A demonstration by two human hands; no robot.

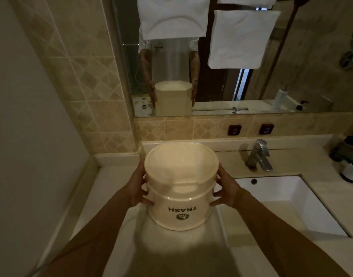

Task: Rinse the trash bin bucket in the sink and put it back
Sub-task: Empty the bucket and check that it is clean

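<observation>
Both hands are clamped on the cream trash bin bucket [180,186], the left hand [136,188] on its left side and the right hand [226,189] on its right, fingers curled against the wall. The bucket is upside down, its "TRASH" lettering inverted, over the pale desk [111,188] just left of the white sink [287,198]. A chrome tap [259,154] stands behind the sink, below the mirror [241,86].

"TRASH" inverted on bucket [181,196].

Bathroom: sink [287,198] w/ faucet [259,154], mirror [251,84], tiled wall [87,80].
</observation>
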